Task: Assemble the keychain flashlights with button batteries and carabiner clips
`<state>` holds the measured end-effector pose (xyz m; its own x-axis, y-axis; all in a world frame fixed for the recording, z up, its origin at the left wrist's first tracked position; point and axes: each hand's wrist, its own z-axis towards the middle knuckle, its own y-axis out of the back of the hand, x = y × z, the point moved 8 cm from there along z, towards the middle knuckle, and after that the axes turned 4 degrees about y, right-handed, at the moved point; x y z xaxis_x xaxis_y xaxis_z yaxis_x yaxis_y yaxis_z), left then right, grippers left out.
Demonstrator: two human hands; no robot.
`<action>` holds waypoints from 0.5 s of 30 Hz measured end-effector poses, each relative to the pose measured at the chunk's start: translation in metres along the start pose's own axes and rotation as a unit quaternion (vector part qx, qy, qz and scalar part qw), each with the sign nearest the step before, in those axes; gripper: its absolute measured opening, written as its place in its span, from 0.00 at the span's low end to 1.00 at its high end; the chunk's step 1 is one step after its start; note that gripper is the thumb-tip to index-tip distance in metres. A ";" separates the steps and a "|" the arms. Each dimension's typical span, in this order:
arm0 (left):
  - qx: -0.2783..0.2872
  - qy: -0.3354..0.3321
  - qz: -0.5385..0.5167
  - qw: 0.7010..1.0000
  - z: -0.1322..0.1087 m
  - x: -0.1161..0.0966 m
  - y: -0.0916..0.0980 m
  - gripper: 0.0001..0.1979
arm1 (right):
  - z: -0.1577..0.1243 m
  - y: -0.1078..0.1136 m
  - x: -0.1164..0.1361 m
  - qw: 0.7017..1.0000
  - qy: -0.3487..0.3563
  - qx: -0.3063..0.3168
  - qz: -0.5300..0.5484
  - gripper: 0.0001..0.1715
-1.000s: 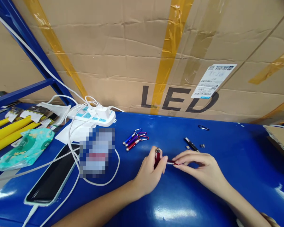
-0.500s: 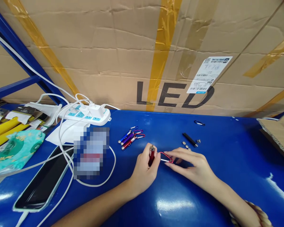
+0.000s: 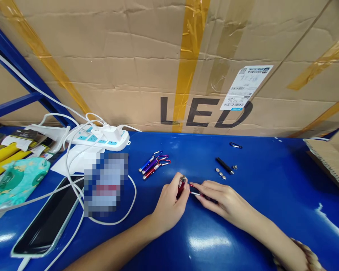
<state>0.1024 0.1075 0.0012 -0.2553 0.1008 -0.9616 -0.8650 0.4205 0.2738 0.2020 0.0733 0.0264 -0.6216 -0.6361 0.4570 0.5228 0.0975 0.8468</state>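
Observation:
My left hand (image 3: 169,205) is closed around a small red keychain torch (image 3: 181,185), held upright on the blue table (image 3: 260,210). My right hand (image 3: 220,197) pinches a red carabiner clip (image 3: 194,191) right against the torch's lower end. Three finished torches (image 3: 153,164), blue, purple and red, lie in a bunch just beyond my left hand. A black torch body (image 3: 223,165) and small button cells (image 3: 220,173) lie behind my right hand.
A large taped cardboard box marked LED (image 3: 203,75) walls off the back. At the left are a white power strip (image 3: 101,137) with cables, a phone (image 3: 48,220), a teal packet (image 3: 17,182) and yellow items. A loose clip (image 3: 235,145) lies far back; a cardboard box (image 3: 330,158) sits at the right.
My right hand has brought the red clip in from a short gap until it meets the torch in my left hand. The view has shifted slightly right and down.

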 end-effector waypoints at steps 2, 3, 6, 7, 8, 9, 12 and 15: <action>-0.005 0.008 -0.005 1.000 0.000 0.003 0.001 0.11 | 0.000 0.001 -0.001 1.000 -0.011 -0.007 0.008 0.19; -0.005 0.013 -0.012 1.000 0.001 0.004 0.000 0.11 | 0.001 0.003 0.000 1.000 -0.009 -0.015 0.007 0.19; 0.008 0.021 -0.034 0.999 0.002 0.007 -0.003 0.10 | 0.001 0.009 0.001 0.999 0.010 -0.045 -0.011 0.18; 0.010 0.019 -0.039 0.999 0.003 0.007 -0.003 0.10 | 0.001 0.011 0.001 0.998 0.016 -0.053 -0.017 0.18; 0.009 0.016 -0.042 0.999 0.003 0.007 -0.003 0.10 | 0.001 0.011 0.001 0.998 0.024 -0.058 -0.023 0.18; 0.005 0.013 -0.047 0.999 0.003 0.007 -0.003 0.10 | 0.001 0.012 0.001 0.997 0.030 -0.062 -0.029 0.18; -0.007 0.009 -0.061 0.998 0.003 0.007 -0.001 0.11 | 0.000 0.013 0.003 0.993 0.052 -0.073 -0.078 0.18; -0.008 0.013 -0.066 0.998 0.003 0.009 -0.001 0.10 | 0.000 0.014 0.007 0.978 0.072 -0.083 -0.175 0.18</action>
<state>0.1019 0.1112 -0.0081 -0.1491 0.0224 -0.9886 -0.8987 0.4140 0.1449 0.2049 0.0699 0.0409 -0.6974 -0.7106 0.0930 0.3869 -0.2641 0.8835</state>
